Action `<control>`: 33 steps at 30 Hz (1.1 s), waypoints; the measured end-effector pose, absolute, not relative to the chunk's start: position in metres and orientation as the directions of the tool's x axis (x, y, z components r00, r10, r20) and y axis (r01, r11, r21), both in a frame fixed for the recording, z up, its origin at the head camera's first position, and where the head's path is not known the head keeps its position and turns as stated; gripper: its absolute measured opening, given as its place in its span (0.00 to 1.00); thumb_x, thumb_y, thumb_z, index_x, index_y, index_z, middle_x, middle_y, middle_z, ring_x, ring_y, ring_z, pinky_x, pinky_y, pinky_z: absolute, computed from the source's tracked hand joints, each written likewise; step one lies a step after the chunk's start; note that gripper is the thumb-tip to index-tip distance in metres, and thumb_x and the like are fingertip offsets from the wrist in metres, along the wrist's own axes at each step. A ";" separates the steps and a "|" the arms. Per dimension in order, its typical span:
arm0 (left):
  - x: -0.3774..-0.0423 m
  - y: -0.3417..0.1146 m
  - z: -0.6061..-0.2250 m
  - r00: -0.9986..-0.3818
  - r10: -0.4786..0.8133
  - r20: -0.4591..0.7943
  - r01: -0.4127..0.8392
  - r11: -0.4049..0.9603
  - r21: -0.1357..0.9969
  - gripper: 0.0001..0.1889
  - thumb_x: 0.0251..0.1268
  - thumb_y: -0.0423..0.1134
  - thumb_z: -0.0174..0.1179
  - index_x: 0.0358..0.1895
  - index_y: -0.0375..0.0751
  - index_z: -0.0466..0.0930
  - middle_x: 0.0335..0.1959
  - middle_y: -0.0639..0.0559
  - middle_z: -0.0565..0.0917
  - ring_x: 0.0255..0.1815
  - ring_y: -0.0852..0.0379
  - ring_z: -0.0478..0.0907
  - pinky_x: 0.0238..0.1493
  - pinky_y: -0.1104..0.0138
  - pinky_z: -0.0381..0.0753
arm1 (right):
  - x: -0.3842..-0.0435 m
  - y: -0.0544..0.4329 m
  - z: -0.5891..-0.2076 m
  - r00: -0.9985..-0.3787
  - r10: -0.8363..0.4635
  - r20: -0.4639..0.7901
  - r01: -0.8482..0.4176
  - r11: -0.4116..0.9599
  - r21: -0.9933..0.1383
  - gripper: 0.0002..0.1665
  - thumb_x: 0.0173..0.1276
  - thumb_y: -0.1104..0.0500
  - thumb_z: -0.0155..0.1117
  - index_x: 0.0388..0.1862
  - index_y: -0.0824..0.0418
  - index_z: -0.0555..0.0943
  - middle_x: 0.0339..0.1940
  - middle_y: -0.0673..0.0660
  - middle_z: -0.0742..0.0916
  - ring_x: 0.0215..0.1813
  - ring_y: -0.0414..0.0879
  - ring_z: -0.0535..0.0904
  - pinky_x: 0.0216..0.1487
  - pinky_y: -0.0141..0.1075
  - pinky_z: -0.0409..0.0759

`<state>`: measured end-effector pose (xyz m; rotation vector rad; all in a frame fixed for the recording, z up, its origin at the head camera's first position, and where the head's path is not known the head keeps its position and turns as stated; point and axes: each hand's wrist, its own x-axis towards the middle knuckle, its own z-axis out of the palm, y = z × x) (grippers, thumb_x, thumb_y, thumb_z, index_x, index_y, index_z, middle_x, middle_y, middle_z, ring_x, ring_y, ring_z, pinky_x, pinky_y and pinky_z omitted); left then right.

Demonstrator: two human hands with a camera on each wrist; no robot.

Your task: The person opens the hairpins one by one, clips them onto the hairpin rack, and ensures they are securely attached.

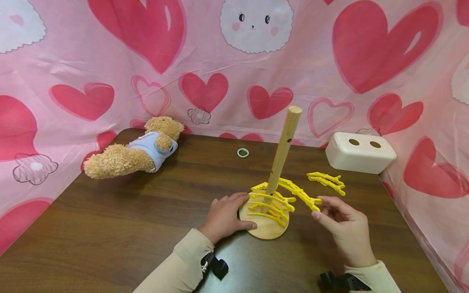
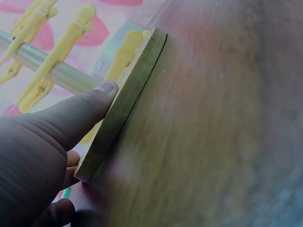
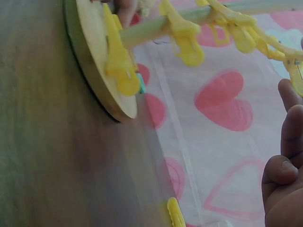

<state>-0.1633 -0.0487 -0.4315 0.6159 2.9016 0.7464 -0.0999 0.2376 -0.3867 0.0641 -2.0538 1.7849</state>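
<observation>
A wooden post (image 1: pixel 283 150) rises from a round wooden base (image 1: pixel 265 233), leaning slightly in the head view. Several yellow alligator hair clips (image 1: pixel 288 199) are around its lower part. My left hand (image 1: pixel 224 216) grips the base at its left side; in the left wrist view the thumb (image 2: pixel 90 111) presses at the rim. To the right of the post, my right hand (image 1: pixel 346 228) pinches the handle end of a yellow hair clip (image 1: pixel 298 191), whose long jaws reach to the post. In the right wrist view this clip (image 3: pixel 297 78) is partly cut off.
Loose yellow hair clips (image 1: pixel 332 186) lie on the brown table (image 1: pixel 146 228), right of the stand. A white box with two round holes (image 1: pixel 360 156) is at the back right. Behind the post sits a green ring (image 1: pixel 243 156). A teddy bear (image 1: pixel 143 152) lies at the back left.
</observation>
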 end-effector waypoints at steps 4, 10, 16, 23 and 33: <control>-0.163 -0.049 -0.432 -0.916 0.401 0.016 0.360 0.802 0.478 0.47 0.49 0.70 0.70 0.72 0.51 0.71 0.71 0.57 0.72 0.63 0.51 0.73 0.51 0.56 0.66 | -0.100 0.239 -0.386 -0.894 0.252 0.371 -0.366 0.069 -0.928 0.19 0.53 0.85 0.67 0.46 0.80 0.82 0.29 0.52 0.86 0.30 0.41 0.75 0.30 0.25 0.75; -0.164 -0.048 -0.432 -0.916 0.400 0.011 0.355 0.801 0.483 0.47 0.49 0.69 0.70 0.72 0.51 0.71 0.71 0.56 0.72 0.64 0.51 0.73 0.52 0.55 0.66 | -0.098 0.230 -0.386 -0.899 0.229 0.372 -0.356 0.108 -0.928 0.21 0.53 0.83 0.70 0.48 0.79 0.82 0.29 0.52 0.85 0.31 0.42 0.75 0.29 0.27 0.74; -0.164 -0.048 -0.433 -0.915 0.403 0.015 0.361 0.802 0.475 0.47 0.49 0.69 0.70 0.72 0.51 0.71 0.71 0.56 0.72 0.63 0.51 0.73 0.51 0.55 0.66 | -0.098 0.227 -0.386 -0.896 0.227 0.382 -0.362 0.125 -0.924 0.22 0.53 0.83 0.70 0.49 0.78 0.83 0.28 0.53 0.84 0.31 0.43 0.74 0.29 0.28 0.73; -0.164 -0.049 -0.433 -0.910 0.414 0.011 0.374 0.811 0.451 0.47 0.50 0.70 0.69 0.72 0.50 0.71 0.72 0.56 0.72 0.62 0.51 0.74 0.50 0.55 0.66 | -0.101 0.219 -0.385 -0.904 0.204 0.375 -0.359 0.111 -0.927 0.22 0.53 0.82 0.71 0.49 0.79 0.81 0.26 0.53 0.83 0.30 0.42 0.74 0.29 0.28 0.73; -0.163 -0.047 -0.432 -0.911 0.413 -0.008 0.364 0.813 0.455 0.47 0.51 0.70 0.69 0.72 0.49 0.71 0.72 0.55 0.71 0.62 0.50 0.73 0.50 0.55 0.66 | -0.108 0.214 -0.379 -0.936 0.175 0.307 -0.250 0.284 -0.926 0.21 0.59 0.72 0.74 0.52 0.71 0.84 0.29 0.53 0.84 0.32 0.44 0.75 0.31 0.29 0.75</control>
